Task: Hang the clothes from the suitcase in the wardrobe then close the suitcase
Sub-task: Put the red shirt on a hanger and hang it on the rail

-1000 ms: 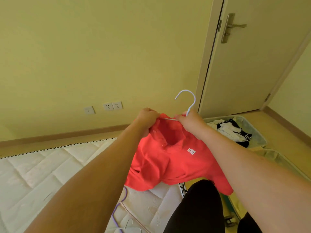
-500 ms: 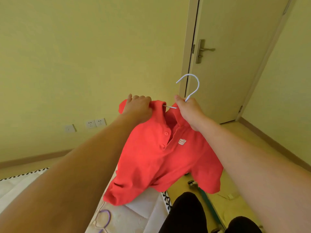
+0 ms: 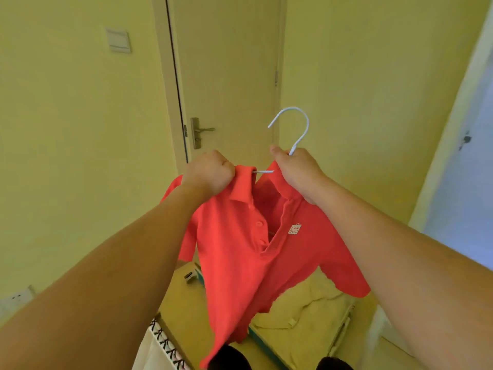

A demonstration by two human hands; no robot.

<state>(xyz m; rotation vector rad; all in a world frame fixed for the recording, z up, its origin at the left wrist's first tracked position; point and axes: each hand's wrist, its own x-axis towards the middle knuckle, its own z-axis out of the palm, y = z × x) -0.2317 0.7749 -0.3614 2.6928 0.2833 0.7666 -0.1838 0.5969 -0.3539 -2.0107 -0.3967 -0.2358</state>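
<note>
Polo shirt (image 3: 256,252), red, hangs in mid-air on a white hanger (image 3: 293,129); the left hand (image 3: 210,174) clenches the collar and the right hand (image 3: 296,166) grasps the hanger neck. Likely risk: the left shoulder, seemingly not fully seated, may slide off once that grip goes. Below lies the open suitcase (image 3: 344,327) underfoot; a closed door (image 3: 226,84) stands beyond, and no wardrobe shows.

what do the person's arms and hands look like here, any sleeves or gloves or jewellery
Both forearms are bare up to the frame edge: no sleeves in view. The left hand and right hand wear no gloves, and no rings, watch or wristband show on the sides facing the camera. Most fingers are curled out of sight.
</note>
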